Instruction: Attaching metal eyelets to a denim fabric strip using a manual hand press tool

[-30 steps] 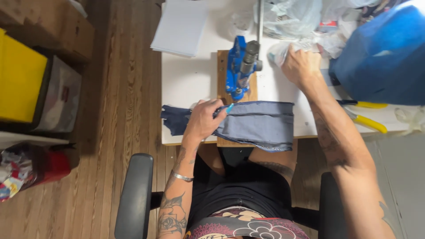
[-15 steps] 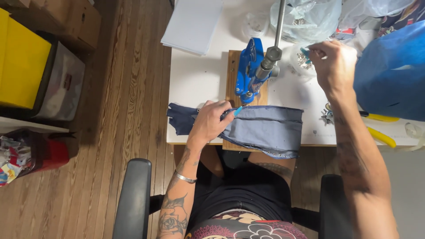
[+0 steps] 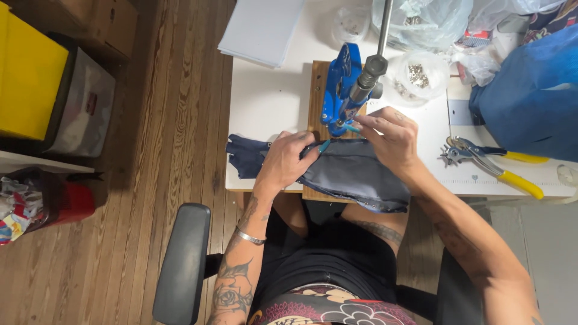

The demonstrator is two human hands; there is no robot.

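A white worktable (image 3: 271, 102) stands over a wooden plank floor (image 3: 174, 150). On it lie a wooden board (image 3: 317, 84) bearing a blue hand press (image 3: 338, 90), dark blue fabric (image 3: 355, 171) hanging over the near edge, white sheets (image 3: 262, 27) at far left, yellow-handled pliers (image 3: 494, 162) at right, a blue bag (image 3: 530, 96) and clear plastic bags (image 3: 421, 21) at the far side.

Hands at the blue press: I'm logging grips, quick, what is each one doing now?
Left hand: closed, pinching the dark blue fabric.
Right hand: fingers pinched at the blue hand press; contents cannot be told.
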